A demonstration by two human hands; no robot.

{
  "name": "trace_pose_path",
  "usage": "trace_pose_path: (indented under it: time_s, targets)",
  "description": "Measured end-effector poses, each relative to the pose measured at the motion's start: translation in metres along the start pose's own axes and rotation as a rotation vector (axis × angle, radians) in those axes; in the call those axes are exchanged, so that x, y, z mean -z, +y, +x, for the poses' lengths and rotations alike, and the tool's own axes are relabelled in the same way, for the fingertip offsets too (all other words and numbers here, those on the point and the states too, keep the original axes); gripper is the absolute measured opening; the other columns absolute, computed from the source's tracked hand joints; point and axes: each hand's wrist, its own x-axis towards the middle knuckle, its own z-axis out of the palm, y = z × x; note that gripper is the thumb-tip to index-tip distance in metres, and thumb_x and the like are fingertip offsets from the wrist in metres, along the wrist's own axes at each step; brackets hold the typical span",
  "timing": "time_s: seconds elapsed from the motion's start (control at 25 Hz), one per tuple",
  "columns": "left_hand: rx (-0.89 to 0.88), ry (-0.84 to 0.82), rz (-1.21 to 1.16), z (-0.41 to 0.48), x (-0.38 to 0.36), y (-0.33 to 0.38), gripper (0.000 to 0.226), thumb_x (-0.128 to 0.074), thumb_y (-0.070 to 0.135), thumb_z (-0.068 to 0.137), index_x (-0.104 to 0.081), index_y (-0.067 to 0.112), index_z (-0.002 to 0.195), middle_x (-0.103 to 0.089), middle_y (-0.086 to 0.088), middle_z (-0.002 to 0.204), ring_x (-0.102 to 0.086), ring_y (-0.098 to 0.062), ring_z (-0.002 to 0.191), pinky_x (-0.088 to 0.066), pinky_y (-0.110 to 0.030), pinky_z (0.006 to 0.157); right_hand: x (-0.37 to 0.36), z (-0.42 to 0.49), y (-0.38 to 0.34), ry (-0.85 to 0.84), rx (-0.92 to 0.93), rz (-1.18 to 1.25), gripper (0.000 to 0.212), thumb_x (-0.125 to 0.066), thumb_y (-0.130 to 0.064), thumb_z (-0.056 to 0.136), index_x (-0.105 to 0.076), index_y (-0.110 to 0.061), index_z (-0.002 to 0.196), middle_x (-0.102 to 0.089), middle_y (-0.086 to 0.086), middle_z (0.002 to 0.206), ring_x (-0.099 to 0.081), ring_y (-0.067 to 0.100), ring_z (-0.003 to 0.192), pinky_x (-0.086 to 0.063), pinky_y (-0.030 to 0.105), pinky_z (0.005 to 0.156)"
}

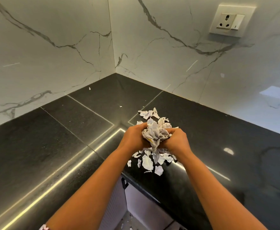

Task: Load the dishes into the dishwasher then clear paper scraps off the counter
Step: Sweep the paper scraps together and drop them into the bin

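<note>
The left hand (pixel 133 138) and right hand (pixel 175 141) both grip one crumpled wad of paper (pixel 154 134), fingers curled round it from either side, just above the black counter (pixel 69 138) near its inner corner edge. Loose paper scraps (pixel 148 161) lie on the counter directly beneath the hands, at the front edge. More scraps (pixel 148 113) lie just beyond the hands. Two tiny bits (pixel 120 106) lie farther back. A wall socket (pixel 229 20) is mounted on the marble wall (pixel 44 55).
</note>
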Motion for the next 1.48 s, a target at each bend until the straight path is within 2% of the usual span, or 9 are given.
trace_pose_path:
  time_s: [0.24,0.52,0.72,0.88,1.04,1.16,1.24,1.36,1.48]
  targets:
    - [-0.071,0.021,0.048,-0.057,0.023,0.014,0.042,-0.083,0.019,0.060,-0.066,0.019,0.099,-0.070,-0.003,0.087,-0.067,-0.023,0.085,-0.055,-0.038,0.072,-0.008,-0.065,-0.017,0.059,0.011,0.011,0.026,-0.083,-0.002,0.054,-0.074,-0.021,0.070,-0.070,0.001,0.070,-0.063,0.014,0.066,-0.059,0.035,0.067]
    - [-0.068,0.081,0.007,-0.159,0.061,0.010,0.043,-0.083,0.018,0.061,-0.067,0.026,0.100,-0.071,0.000,0.084,-0.067,-0.020,0.082,-0.054,-0.036,0.070,-0.044,-0.151,-0.034,0.009,0.078,-0.024,0.022,-0.082,-0.001,0.054,-0.073,-0.017,0.064,-0.070,0.007,0.066,-0.058,0.013,0.061,-0.055,0.034,0.064]
    - [-0.007,0.112,0.037,-0.229,0.082,-0.015,0.038,-0.080,0.015,0.061,-0.067,0.022,0.096,-0.069,-0.002,0.081,-0.065,-0.022,0.076,-0.054,-0.035,0.063,-0.082,-0.204,-0.035,-0.077,0.061,0.005,0.035,-0.082,0.006,0.052,-0.066,-0.025,0.051,-0.065,-0.002,0.058,-0.057,0.014,0.058,-0.054,0.033,0.060]
    - [0.106,0.122,-0.026,-0.282,0.091,-0.040,0.039,-0.079,0.015,0.064,-0.067,0.027,0.100,-0.069,0.003,0.079,-0.067,-0.017,0.073,-0.056,-0.031,0.056,-0.117,-0.237,-0.029,-0.203,0.102,-0.006,0.030,-0.084,0.000,0.053,-0.070,-0.025,0.063,-0.070,0.003,0.068,-0.062,0.017,0.066,-0.055,0.034,0.065]
    - [0.204,0.163,-0.020,-0.324,0.098,-0.059,0.034,-0.078,0.015,0.065,-0.066,0.030,0.094,-0.066,0.010,0.075,-0.062,-0.011,0.067,-0.052,-0.026,0.054,-0.147,-0.259,-0.022,-0.308,0.123,-0.025,0.027,-0.082,0.001,0.054,-0.073,-0.018,0.071,-0.069,-0.001,0.066,-0.059,0.007,0.062,-0.051,0.025,0.059]
    - [0.301,0.188,0.036,-0.356,0.099,-0.070,0.034,-0.078,0.019,0.066,-0.066,0.027,0.096,-0.065,0.010,0.076,-0.060,-0.010,0.068,-0.049,-0.026,0.060,-0.168,-0.273,-0.009,-0.400,0.141,-0.034,0.026,-0.083,-0.001,0.055,-0.075,-0.014,0.076,-0.071,0.006,0.071,-0.059,0.009,0.065,-0.052,0.030,0.061]
    - [0.366,0.194,0.068,-0.378,0.093,-0.082,0.038,-0.079,0.021,0.065,-0.066,0.027,0.101,-0.068,0.008,0.083,-0.061,-0.010,0.074,-0.044,-0.021,0.063,-0.185,-0.285,0.004,-0.473,0.110,-0.040,0.023,-0.082,-0.002,0.058,-0.074,-0.012,0.077,-0.069,0.006,0.070,-0.056,0.008,0.063,-0.051,0.021,0.056]
    - [0.434,0.192,0.111,-0.406,0.079,-0.104,0.043,-0.081,0.024,0.065,-0.066,0.020,0.105,-0.071,0.002,0.096,-0.064,-0.015,0.087,-0.046,-0.026,0.072,-0.207,-0.299,0.026,-0.582,0.078,-0.058,0.024,-0.083,-0.007,0.062,-0.074,-0.009,0.084,-0.066,0.002,0.072,-0.052,0.004,0.063,-0.042,0.004,0.048]
    - [0.531,0.194,0.094,-0.434,0.060,-0.133,0.045,-0.083,0.022,0.064,-0.067,0.020,0.106,-0.071,-0.001,0.099,-0.064,-0.018,0.092,-0.046,-0.027,0.075,-0.234,-0.310,0.061,-0.652,0.024,-0.091,0.032,-0.086,-0.015,0.061,-0.074,-0.013,0.090,-0.069,-0.002,0.078,-0.060,0.007,0.072,-0.045,0.009,0.053]
